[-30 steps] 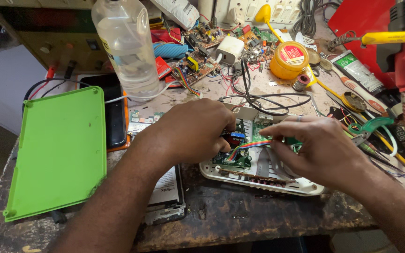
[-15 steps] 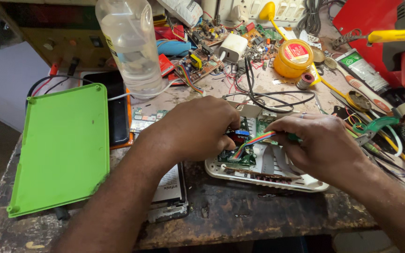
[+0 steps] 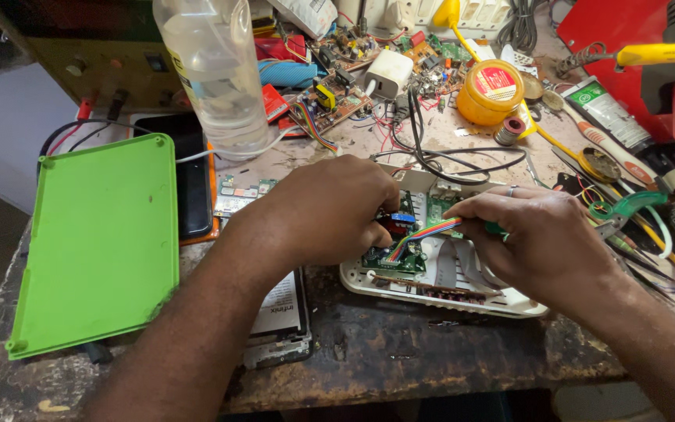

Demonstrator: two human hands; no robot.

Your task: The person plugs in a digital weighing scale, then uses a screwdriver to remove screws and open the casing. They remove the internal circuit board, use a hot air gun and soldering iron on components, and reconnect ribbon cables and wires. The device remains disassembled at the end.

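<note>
Here, both hands [image 3: 431,227] curled, knuckles up, over green circuit board [image 3: 400,258].

left hand [image 3: 330,207] knuckles up, fingers curled down, right hand [image 3: 537,238] palm down, fingers pinched leftward, forearms converging

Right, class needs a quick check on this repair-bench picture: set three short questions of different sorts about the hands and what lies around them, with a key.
1. True or false: the green plastic cover lies on the side of the person's left hand.
2. Multiple choice: the multicoloured ribbon cable runs from the right hand down to
A) the clear plastic bottle
B) the green circuit board
C) the yellow round tin
3. What does the green circuit board sit in?

Key
1. True
2. B
3. An open white plastic casing, on the worn bench.
</note>
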